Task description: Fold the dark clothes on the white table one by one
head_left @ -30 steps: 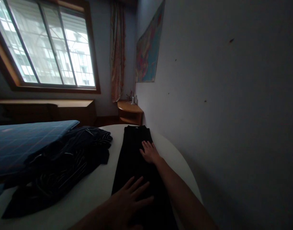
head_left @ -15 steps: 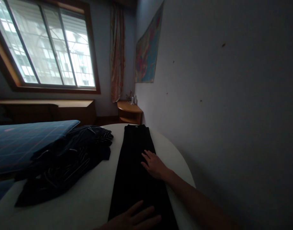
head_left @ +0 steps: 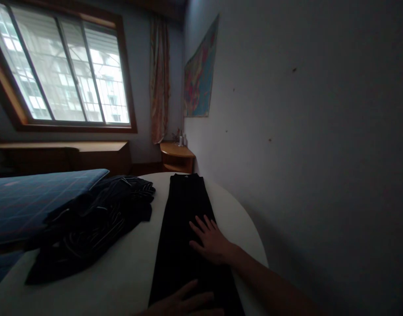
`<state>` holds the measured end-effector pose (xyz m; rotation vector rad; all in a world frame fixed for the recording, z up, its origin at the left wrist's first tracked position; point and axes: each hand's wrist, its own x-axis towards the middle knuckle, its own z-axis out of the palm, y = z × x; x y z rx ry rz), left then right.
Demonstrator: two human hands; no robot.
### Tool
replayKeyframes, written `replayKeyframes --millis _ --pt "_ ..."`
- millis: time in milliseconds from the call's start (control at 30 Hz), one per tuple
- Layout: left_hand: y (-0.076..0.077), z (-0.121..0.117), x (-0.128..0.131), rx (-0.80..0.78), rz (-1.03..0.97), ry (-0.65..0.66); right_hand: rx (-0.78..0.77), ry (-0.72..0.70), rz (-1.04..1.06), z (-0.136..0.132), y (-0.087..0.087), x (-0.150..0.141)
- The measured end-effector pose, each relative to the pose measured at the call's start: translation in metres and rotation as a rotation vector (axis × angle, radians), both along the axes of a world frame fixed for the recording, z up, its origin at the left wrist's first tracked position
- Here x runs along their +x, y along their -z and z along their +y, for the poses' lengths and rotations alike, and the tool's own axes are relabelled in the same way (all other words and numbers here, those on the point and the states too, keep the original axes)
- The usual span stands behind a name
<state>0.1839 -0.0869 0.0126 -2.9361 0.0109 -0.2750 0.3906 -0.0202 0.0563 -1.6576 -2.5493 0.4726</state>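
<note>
A pair of black trousers (head_left: 181,210), folded lengthwise, lies flat on the white round table (head_left: 241,215), its waistband at the far edge. My right hand (head_left: 210,241) rests palm down on the right side of the trousers, about halfway along, with the fingers spread. Nearer to me, my left hand (head_left: 188,303) lies over the lower part of the trousers, fingers stretched and apart. The bottom of the frame cuts off part of that hand and the near end of the trousers. Neither hand grips anything.
A heap of dark clothes with white stripes (head_left: 99,219) lies on the table's left. Beside it is a blue checked mattress (head_left: 40,197). The wall (head_left: 303,184) stands close on the right. A wooden corner shelf (head_left: 177,150) and a desk (head_left: 102,147) are beyond.
My right hand has slid a little toward me along the trousers, its fingers spreading wider. My left hand has moved slightly lower in view. The trousers stay in place.
</note>
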Motion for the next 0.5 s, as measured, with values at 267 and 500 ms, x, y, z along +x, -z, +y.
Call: replayKeyframes --millis 267,500 --pt "-0.031 0.019 -0.010 -0.226 0.042 -0.049 0.050 0.027 -0.015 0.054 0.004 -0.021" --pt "-0.024 0.017 -0.009 -0.241 0.038 -0.039 0.101 0.061 -0.012 0.047 0.007 -0.023"
